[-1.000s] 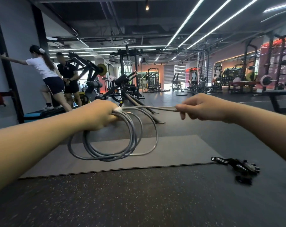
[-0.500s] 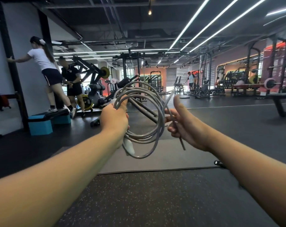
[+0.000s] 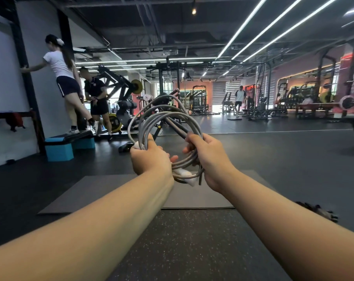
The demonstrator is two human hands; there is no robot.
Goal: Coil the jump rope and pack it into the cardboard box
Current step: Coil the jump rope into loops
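Rope (image 3: 164, 116) stands as a bundle of grey loops between both hands, rising up and away from them. The left hand (image 3: 149, 159) is closed on its left side, the right hand (image 3: 208, 159) closed on its right and lower strands. No box shows; which hand carries cannot be told.

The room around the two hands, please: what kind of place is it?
Most likely a commercial gym. A loaded barbell rests on a rack at the right, weight machines stand further back, and a person steps on a blue aerobic step at the left. Both hands hold a coiled jump rope above a grey mat.
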